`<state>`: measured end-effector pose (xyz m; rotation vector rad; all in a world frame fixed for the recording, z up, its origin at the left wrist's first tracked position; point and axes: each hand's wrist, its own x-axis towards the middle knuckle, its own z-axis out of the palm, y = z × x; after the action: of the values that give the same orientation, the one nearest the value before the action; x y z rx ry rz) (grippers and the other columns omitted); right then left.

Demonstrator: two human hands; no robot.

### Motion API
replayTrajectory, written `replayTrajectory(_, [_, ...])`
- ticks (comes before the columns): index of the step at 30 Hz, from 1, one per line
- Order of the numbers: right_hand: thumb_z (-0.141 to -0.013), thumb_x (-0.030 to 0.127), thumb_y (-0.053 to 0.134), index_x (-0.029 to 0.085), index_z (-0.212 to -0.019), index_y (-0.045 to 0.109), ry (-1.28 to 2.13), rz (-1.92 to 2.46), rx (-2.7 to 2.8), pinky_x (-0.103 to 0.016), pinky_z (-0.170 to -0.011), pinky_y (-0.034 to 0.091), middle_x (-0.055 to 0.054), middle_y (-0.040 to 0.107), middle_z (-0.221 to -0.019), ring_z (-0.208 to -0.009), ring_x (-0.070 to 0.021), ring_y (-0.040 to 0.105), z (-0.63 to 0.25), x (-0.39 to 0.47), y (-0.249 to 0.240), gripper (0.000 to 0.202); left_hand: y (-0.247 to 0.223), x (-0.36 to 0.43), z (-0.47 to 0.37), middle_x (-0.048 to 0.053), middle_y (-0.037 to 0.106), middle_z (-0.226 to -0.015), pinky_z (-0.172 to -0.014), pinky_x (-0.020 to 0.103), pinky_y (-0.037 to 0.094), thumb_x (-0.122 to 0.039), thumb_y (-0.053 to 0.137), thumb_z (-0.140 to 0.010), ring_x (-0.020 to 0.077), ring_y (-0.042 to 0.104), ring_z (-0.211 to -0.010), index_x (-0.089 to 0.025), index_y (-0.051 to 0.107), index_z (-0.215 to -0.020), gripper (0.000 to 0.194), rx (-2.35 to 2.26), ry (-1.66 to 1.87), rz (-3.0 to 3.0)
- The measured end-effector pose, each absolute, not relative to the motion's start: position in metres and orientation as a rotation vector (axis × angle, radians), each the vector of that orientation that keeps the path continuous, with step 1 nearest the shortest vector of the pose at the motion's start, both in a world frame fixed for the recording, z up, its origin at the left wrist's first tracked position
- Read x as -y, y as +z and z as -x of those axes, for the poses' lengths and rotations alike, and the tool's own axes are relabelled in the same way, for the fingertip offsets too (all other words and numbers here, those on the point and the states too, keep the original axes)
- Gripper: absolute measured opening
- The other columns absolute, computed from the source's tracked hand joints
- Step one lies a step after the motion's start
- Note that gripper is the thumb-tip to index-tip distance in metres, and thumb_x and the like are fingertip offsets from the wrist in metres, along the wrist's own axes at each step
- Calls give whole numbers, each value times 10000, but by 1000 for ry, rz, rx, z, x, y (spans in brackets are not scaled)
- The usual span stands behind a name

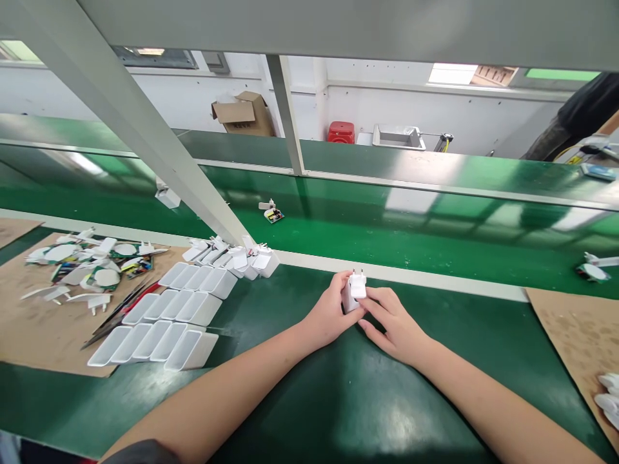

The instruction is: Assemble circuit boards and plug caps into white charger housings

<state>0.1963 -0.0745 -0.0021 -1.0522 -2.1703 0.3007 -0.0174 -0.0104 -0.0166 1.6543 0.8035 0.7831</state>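
A white plug adapter (358, 286) with two pins pointing up is held over the green table, at the centre. My left hand (331, 312) is wrapped round its white casing from the left. From the right, my right hand (394, 325) touches the piece with its fingertips; its thumb and fingers are partly spread. Rows of open white casings (181, 345) stand to the left. Behind them are several casings with plug heads (261, 258) on top.
At the left, circuit boards and plug parts (105, 277) lie on cardboard (29, 328), beside tweezers and red-handled pliers (145, 293). A slanting metal post (169, 154) rises beyond. Another cardboard sheet (570, 328) lies right. A person (575, 119) stands at the far right.
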Motion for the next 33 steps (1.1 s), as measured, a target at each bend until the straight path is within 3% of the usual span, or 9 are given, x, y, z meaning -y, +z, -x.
replayTrajectory(8, [-1051, 214, 624, 290, -1672, 423, 385, 1079, 2019, -497, -1188, 576, -158, 589, -1509, -1410, -304, 621, -197, 74, -7, 657, -9, 15, 17, 166, 483, -1622, -1191, 536, 547, -309, 729, -1003, 333, 540, -1483, -286, 319, -1630, 750, -667, 811, -1712])
replayTrajectory(15, [-1044, 233, 670, 326, -1513, 625, 312, 1159, 1842, -474, -1094, 646, -108, 708, -1378, -1266, -278, 721, -202, 65, -14, 481, -2, 19, 20, 153, 355, -1718, -1204, 552, 569, -217, 670, -1008, 358, 445, -1569, -317, 272, -1696, 801, -543, 775, -1768])
replayTrajectory(21, [-1040, 175, 665, 298, -1423, 702, 194, 1067, 1933, -455, -1034, 678, -98, 780, -1278, -1168, -260, 769, -206, 61, -15, 404, -11, 5, 16, 139, 451, -1688, -1376, 600, 301, -220, 621, -1040, 298, 422, -1607, -287, 385, -1599, 609, -571, 906, -1646])
replayTrajectory(27, [-1034, 107, 632, 293, -1572, 574, 72, 954, 2136, -477, -984, 698, -129, 778, -1302, -1150, -283, 779, -196, 64, -14, 572, -25, -12, 7, 160, 606, -1520, -1322, 610, 368, -338, 681, -1020, 281, 546, -1502, -234, 517, -1361, 393, -694, 1065, -1335])
replayTrajectory(33, [-1040, 140, 610, 276, -1437, 706, 34, 967, 2052, -425, -956, 716, -121, 796, -1229, -1100, -267, 808, -189, 65, -9, 430, -21, -13, 4, 141, 664, -1410, -1292, 593, 404, -356, 666, -1020, 272, 611, -1403, -211, 567, -1259, 296, -704, 1144, -1310])
